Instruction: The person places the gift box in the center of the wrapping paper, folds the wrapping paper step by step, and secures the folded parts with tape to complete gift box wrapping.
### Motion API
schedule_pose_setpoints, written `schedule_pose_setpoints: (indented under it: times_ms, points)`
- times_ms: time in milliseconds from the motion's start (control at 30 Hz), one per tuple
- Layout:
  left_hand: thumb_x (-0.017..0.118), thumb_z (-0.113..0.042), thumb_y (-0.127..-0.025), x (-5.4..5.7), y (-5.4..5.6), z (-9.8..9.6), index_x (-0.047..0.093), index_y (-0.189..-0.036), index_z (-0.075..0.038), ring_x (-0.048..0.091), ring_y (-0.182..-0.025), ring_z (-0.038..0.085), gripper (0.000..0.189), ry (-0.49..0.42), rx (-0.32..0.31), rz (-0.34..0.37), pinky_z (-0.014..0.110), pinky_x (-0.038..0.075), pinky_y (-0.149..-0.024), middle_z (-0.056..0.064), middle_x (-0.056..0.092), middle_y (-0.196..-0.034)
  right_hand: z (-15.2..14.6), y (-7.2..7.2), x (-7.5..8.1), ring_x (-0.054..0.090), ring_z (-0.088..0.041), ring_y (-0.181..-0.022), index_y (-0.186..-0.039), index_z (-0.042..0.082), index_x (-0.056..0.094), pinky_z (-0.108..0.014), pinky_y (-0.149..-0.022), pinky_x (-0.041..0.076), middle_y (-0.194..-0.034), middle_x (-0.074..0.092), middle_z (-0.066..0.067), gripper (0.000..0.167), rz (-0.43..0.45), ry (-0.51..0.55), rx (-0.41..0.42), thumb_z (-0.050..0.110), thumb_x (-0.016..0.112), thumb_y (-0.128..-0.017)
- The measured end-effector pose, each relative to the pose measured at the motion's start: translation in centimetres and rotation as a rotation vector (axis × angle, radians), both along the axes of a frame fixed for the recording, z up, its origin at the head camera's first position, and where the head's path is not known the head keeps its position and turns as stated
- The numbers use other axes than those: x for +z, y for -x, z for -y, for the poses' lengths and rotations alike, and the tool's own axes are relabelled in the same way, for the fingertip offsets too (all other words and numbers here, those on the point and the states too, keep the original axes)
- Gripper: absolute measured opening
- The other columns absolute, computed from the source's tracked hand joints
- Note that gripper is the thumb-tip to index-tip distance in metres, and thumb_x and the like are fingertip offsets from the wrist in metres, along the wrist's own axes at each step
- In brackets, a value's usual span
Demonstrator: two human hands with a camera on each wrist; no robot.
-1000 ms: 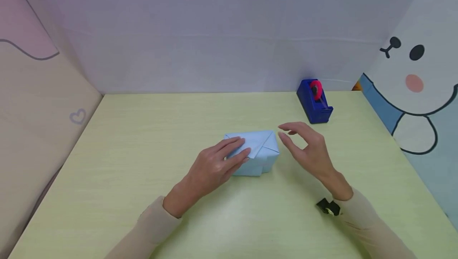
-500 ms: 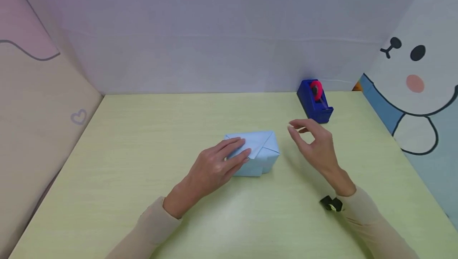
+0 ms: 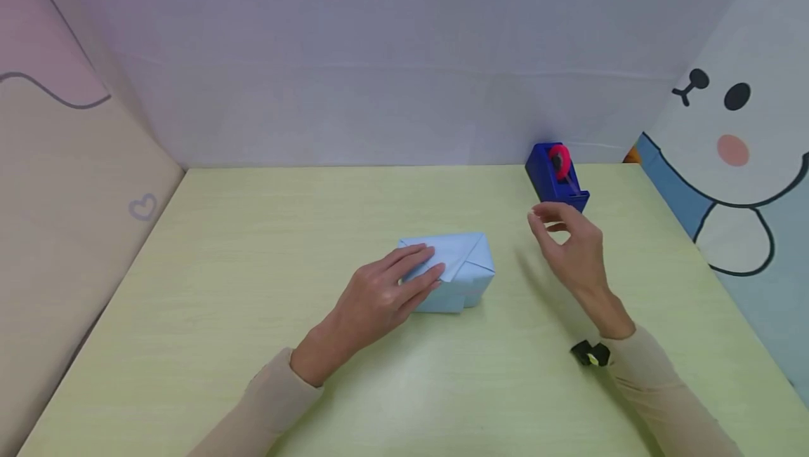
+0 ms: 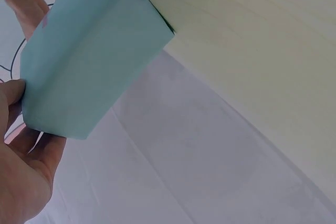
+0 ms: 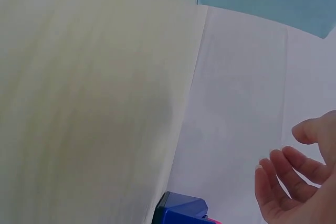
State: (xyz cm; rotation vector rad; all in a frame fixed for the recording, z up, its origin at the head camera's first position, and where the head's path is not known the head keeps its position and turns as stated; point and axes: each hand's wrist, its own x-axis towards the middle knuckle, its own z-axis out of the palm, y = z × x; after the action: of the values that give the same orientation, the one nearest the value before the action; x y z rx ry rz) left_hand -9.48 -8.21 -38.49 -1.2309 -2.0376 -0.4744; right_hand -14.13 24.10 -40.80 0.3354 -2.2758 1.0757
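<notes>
A box wrapped in light blue paper (image 3: 474, 281) stands on the table, with a folded triangular flap on top and creases at its right end. My left hand (image 3: 373, 295) holds its left end, fingers over the top and flap. In the left wrist view the thumb and fingers of my left hand (image 4: 26, 166) press on the box (image 4: 94, 61) at its edges. My right hand (image 3: 571, 246) hovers right of the box, thumb and fingers loosely curved. The right wrist view shows nothing between the fingers of my right hand (image 5: 299, 171).
A blue tape dispenser (image 3: 556, 173) with a pink-red roll stands at the back right, just beyond my right hand. A pale wall (image 3: 354, 113) rises at the table's (image 3: 278, 204) back edge. Printed cloth panels (image 3: 739, 141) flank both sides. A black piece (image 3: 590, 354) sits at the right wrist.
My right hand has moved away from the box, to the right and back toward the tape dispenser, and its thumb and fingertips have come closer together. The left hand and the box stay put.
</notes>
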Motion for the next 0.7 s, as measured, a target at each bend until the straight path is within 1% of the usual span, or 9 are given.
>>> schedule_pose_setpoints:
  times_ms: [167,267,400,700]
  points:
    - [0.085,-0.015,-0.085,-0.1,0.1,-0.1,0.078,-0.117,-0.007,0.071,-0.110,0.028,0.034,-0.014,-0.003,-0.010,0.038,0.059,-0.087,0.017,0.074,-0.116,-0.3,0.2,0.1,0.067,-0.027,-0.091,-0.115,-0.004,0.070,-0.016,-0.078,0.049,-0.107,0.073,-0.017,0.021,0.039,-0.015,-0.050,0.008,0.070,-0.097]
    - [0.085,-0.015,-0.085,-0.1,0.1,-0.1,0.078,-0.117,-0.007,0.071,-0.110,0.028,0.034,-0.015,-0.005,-0.014,0.038,0.059,-0.087,0.017,0.074,-0.116,-0.5,0.5,0.1,0.067,-0.027,-0.089,-0.115,-0.005,0.070,-0.017,-0.078,0.049,-0.106,0.073,-0.018,0.022,0.064,-0.013,-0.080,0.010,0.070,-0.098]
    - [0.086,-0.015,-0.084,-0.1,0.1,-0.1,0.078,-0.117,-0.007,0.071,-0.110,0.028,0.035,-0.010,-0.001,-0.017,0.038,0.059,-0.087,0.017,0.074,-0.116,-0.9,0.9,0.0,0.066,-0.027,-0.087,-0.115,-0.006,0.069,-0.015,-0.078,0.048,-0.107,0.072,-0.020,0.024,0.086,-0.006,-0.108,0.010,0.071,-0.097]
    - [0.086,-0.016,-0.084,-0.1,0.0,-0.1,0.077,-0.118,-0.007,0.071,-0.111,0.028,0.036,0.001,0.008,-0.010,0.038,0.059,-0.089,0.017,0.073,-0.117,-1.7,1.3,0.2,0.067,-0.035,-0.090,-0.119,-0.007,0.066,-0.013,-0.078,0.046,-0.112,0.070,-0.023,0.030,0.143,0.009,-0.168,0.014,0.070,-0.098]
